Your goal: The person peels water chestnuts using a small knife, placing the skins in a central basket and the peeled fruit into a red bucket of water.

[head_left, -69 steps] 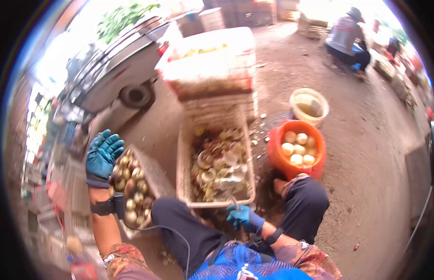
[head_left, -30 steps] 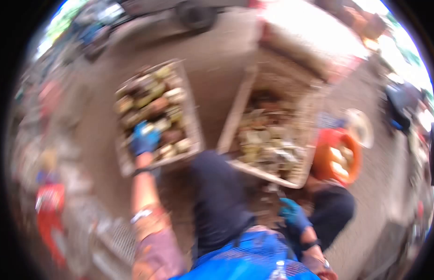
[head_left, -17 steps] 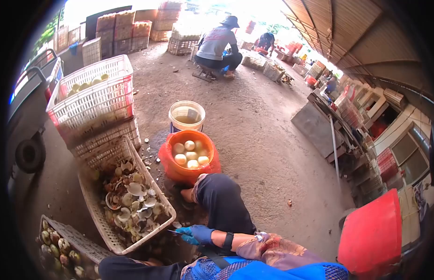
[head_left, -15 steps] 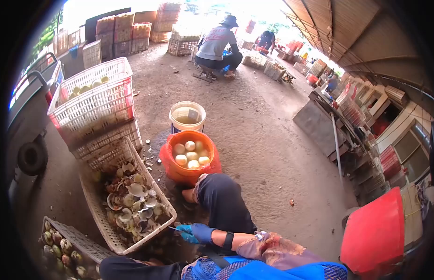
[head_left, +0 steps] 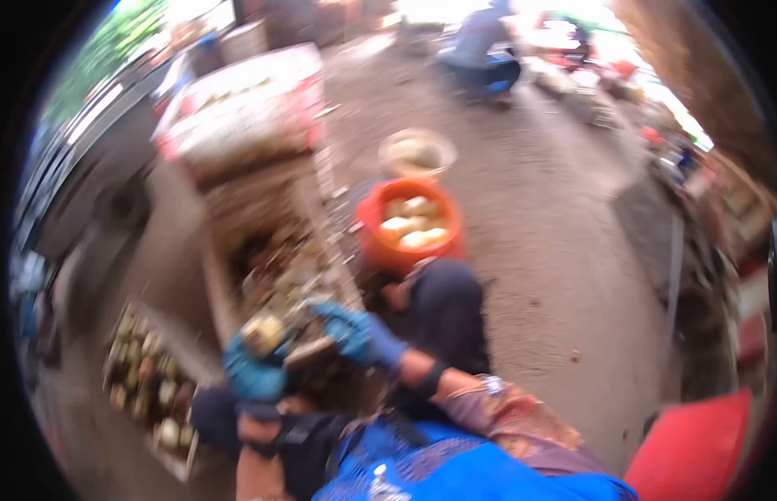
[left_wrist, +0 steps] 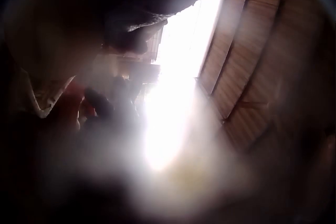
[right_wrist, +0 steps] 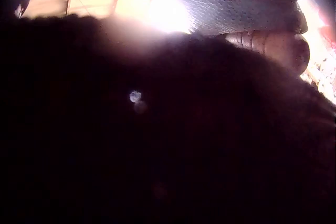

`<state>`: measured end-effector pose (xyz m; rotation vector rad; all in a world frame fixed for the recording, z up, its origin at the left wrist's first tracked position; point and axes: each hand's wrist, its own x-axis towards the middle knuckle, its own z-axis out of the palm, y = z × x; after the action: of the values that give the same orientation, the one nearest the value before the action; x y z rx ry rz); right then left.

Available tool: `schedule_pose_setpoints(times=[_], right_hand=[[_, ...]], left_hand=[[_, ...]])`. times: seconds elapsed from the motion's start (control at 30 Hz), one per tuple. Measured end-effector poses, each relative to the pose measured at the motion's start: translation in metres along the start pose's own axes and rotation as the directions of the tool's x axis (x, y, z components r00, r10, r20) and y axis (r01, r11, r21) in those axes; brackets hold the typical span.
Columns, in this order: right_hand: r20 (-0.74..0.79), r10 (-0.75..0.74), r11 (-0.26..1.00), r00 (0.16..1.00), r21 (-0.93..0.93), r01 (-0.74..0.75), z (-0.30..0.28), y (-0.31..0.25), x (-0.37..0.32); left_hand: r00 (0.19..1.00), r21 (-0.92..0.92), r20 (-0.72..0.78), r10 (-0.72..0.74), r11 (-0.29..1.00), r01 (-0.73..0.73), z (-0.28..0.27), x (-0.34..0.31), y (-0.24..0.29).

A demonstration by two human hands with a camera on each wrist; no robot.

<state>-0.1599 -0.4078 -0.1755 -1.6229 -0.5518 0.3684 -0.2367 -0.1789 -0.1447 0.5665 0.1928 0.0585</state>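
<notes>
Head and right wrist views: left hand [head_left: 253,369] curls round a yellowish lump [head_left: 264,335], right hand [head_left: 348,332] grips a brown handle [right_wrist: 270,48].

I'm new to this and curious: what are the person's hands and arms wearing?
The left hand and right hand wear teal gloves, the right one ending in a deeper blue cuff. Past that cuff come a black wristband and a mauve cloth sleeve with an orange pattern. Blur hides finer markings.
</notes>
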Motion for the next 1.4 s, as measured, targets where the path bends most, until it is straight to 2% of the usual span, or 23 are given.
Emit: schedule_pose_setpoints(times=[0.07,0.1,0.13,0.17,0.2,0.23,0.33,0.37,0.47,0.5,0.57,0.6,0.63,0.73,0.77,0.87,0.97,1.07,1.17,1.3,1.4], right_hand=[[-0.026,-0.089,0.993,0.996,-0.082,0.087,0.01,0.004,0.0],[-0.018,0.074,0.992,0.997,0.107,-0.072,0.015,0.01,-0.008],[0.015,0.166,0.975,0.986,0.149,-0.167,0.018,0.006,-0.009],[0.048,0.257,0.947,0.965,0.185,-0.261,0.021,0.002,-0.009],[0.075,0.265,0.946,0.961,0.17,-0.274,0.025,0.007,-0.01],[0.071,0.194,0.953,0.978,0.223,-0.205,0.033,0.011,-0.008],[0.115,0.107,0.984,0.988,0.131,-0.122,0.03,0.01,-0.011],[0.099,0.065,0.994,0.993,0.083,-0.073,0.036,0.012,-0.01],[0.109,-0.109,0.991,0.988,-0.067,0.117,0.046,0.008,-0.005],[0.119,-0.119,0.988,0.986,-0.083,0.129,0.045,0.003,-0.005],[0.132,-0.067,0.981,0.989,-0.171,0.089,0.037,-0.013,-0.009],[0.136,-0.194,0.946,0.971,-0.236,0.222,0.036,-0.01,-0.007],[0.138,-0.319,0.888,0.938,-0.302,0.346,0.034,-0.009,-0.005],[0.328,-0.095,0.771,0.94,-0.572,0.278,0.026,-0.022,-0.01],[0.287,-0.197,0.726,0.937,-0.6,0.336,0.029,-0.015,-0.011],[0.312,-0.174,0.684,0.934,-0.644,0.342,0.028,-0.02,-0.01],[0.368,-0.105,0.566,0.924,-0.742,0.36,0.028,-0.025,-0.011],[0.36,-0.119,0.539,0.925,-0.76,0.365,0.029,-0.021,-0.013],[0.392,-0.011,0.457,0.92,-0.816,0.354,0.029,-0.018,-0.011],[0.366,0.005,0.445,0.93,-0.834,0.326,0.032,0.007,-0.008],[0.363,0.023,0.443,0.932,-0.839,0.315,0.037,0.01,-0.008]], left_hand=[[0.998,-0.091,-0.018,-0.058,0.994,0.056,-0.001,0.011,-0.025],[0.995,-0.188,-0.027,-0.093,0.978,0.087,-0.013,0.005,-0.035],[0.99,-0.281,-0.001,-0.14,0.95,0.134,-0.023,0.01,-0.041],[0.998,-0.203,-0.009,-0.066,0.977,0.063,-0.02,0.011,-0.045],[1.0,-0.118,0.0,-0.002,0.993,0.002,-0.019,0.009,-0.049],[0.999,-0.105,0.0,-0.052,0.993,0.052,-0.029,0.006,-0.051],[0.995,-0.183,-0.016,-0.097,0.979,0.093,-0.02,-0.012,-0.051],[0.986,-0.111,-0.15,-0.071,0.992,0.055,-0.02,-0.015,-0.053],[0.974,-0.133,-0.222,-0.049,0.991,0.02,0.0,-0.024,-0.044],[0.957,-0.149,-0.279,-0.075,0.988,0.034,0.005,-0.026,-0.041],[0.949,-0.109,-0.298,-0.103,0.991,0.074,-0.014,-0.024,-0.043],[0.944,-0.092,-0.308,-0.117,0.991,0.093,-0.017,-0.023,-0.041],[0.918,-0.074,-0.38,-0.113,0.993,0.092,-0.016,-0.021,-0.042],[0.873,-0.134,-0.467,-0.141,0.987,0.088,-0.016,-0.017,-0.044],[0.867,-0.134,-0.477,-0.143,0.987,0.089,-0.016,-0.018,-0.044],[0.855,-0.09,-0.506,-0.115,0.993,0.081,-0.014,-0.017,-0.047],[0.86,-0.025,-0.508,-0.052,0.999,0.046,-0.022,-0.012,-0.05],[0.861,-0.008,-0.508,-0.038,0.999,0.039,-0.026,-0.009,-0.053],[0.819,0.026,-0.569,-0.074,0.994,0.107,-0.026,-0.01,-0.053],[0.852,0.083,-0.514,-0.096,0.984,0.16,-0.026,-0.012,-0.056],[0.814,0.091,-0.578,-0.053,0.987,0.129,-0.027,-0.01,-0.058]])
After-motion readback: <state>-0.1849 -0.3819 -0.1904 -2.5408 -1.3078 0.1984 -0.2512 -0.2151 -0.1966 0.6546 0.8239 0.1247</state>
